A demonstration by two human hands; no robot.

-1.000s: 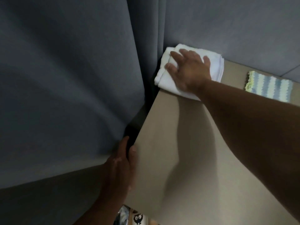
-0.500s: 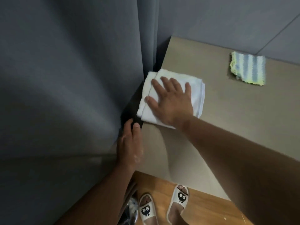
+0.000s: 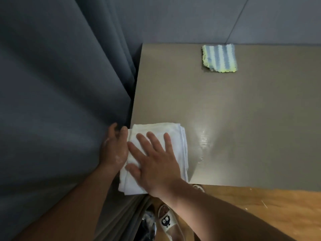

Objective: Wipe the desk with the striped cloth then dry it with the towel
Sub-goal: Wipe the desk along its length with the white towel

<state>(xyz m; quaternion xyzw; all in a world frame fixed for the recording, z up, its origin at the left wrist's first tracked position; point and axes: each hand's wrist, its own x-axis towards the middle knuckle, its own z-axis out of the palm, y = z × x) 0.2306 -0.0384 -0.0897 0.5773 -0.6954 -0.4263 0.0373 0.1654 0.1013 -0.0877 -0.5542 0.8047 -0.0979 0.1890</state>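
Observation:
A folded white towel [image 3: 175, 136] lies at the near left corner of the grey-brown desk [image 3: 243, 119], partly over the front edge. My right hand [image 3: 154, 159] presses flat on the towel, fingers spread. My left hand [image 3: 114, 146] rests on the desk's left edge beside the towel, fingers against the curtain, holding nothing. The blue-and-yellow striped cloth [image 3: 219, 58] lies apart at the back of the desk near the wall. A damp streak shines on the desk right of the towel.
A dark grey curtain [image 3: 60, 101] hangs along the desk's left side. A grey wall [image 3: 191, 20] runs behind the desk. Below the front edge are wooden floor [image 3: 269, 206] and a white slipper [image 3: 166, 221].
My right hand has dragged the towel from the far left corner along the left edge to the near corner. The left hand stayed on the desk's left edge.

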